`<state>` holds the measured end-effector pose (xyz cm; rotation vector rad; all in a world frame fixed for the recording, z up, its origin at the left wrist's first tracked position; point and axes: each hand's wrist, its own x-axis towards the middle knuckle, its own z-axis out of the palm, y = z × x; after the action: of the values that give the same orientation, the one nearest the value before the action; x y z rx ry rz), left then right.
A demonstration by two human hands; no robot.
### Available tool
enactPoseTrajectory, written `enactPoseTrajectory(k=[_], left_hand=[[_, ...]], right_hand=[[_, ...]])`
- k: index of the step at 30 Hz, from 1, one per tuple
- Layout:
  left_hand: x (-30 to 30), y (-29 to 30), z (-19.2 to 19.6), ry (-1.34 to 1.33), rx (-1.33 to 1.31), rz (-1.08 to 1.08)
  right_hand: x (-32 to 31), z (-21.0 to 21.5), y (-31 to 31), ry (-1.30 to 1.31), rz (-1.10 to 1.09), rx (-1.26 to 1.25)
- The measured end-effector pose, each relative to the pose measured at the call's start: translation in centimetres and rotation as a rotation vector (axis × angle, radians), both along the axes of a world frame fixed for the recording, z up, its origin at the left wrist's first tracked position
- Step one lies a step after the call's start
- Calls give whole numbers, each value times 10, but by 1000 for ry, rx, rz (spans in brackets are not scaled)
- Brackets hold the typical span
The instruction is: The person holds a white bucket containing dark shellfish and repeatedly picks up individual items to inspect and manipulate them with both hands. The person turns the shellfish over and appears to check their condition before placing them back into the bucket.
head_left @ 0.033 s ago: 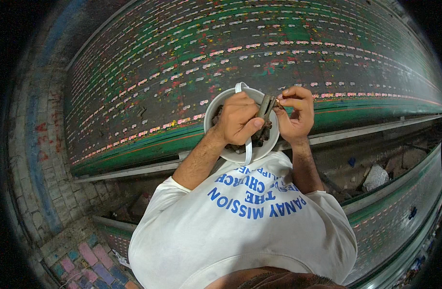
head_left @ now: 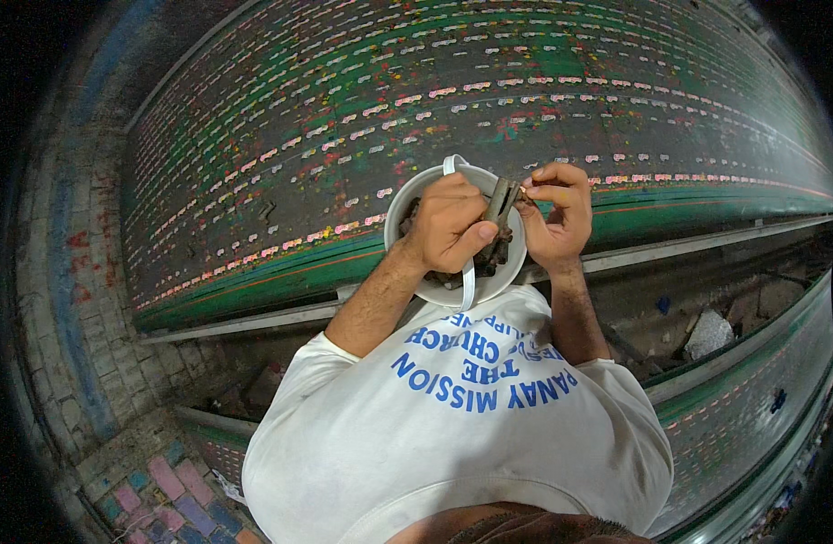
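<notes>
My left hand (head_left: 453,224) is closed around a short grey-brown metal piece (head_left: 501,201) with a slot along it, its far end sticking up between thumb and fingers. Beside that end, my right hand (head_left: 559,213) has thumb and forefinger pinched on a small dark bit, too small to name. Both hands are over or at the rim of a white bucket (head_left: 516,265), which stands in front of my shirt. Dark lumpy pieces (head_left: 492,257) lie inside it, partly hidden by my left hand. The bucket's white handle (head_left: 468,286) passes under my left hand.
Beyond the bucket stretches a wide dark-and-green table (head_left: 561,62) covered with rows of small pink-and-white printed shapes. A pale rail (head_left: 670,251) runs along its near edge. A second green table (head_left: 725,408) lies behind me on the right. Rubble with a whitish block (head_left: 708,335) fills the gap.
</notes>
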<state>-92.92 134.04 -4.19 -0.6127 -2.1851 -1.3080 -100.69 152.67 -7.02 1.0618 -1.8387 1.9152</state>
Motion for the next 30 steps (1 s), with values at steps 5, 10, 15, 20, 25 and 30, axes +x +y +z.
enactPoseTrajectory(k=[5,10,15,20,25,30], left_hand=[[-1,-2,-4,6,-21,-4],[-6,-1,-4,39,-18,-7],[-4,-3,-6,35,-34,-22],[-3,2,-5,43,-4,-10],[-2,3,-3,37,-1,-8],[-2,-1,-3,33,-14,-26]], right_hand=[[-1,2,1,28,-23,8],[-4,8,1,60,-18,11],[-4,9,5,61,-3,-2],[-1,11,6,56,-17,14],[-1,13,9,16,1,68],[1,13,11,-43,41,142]])
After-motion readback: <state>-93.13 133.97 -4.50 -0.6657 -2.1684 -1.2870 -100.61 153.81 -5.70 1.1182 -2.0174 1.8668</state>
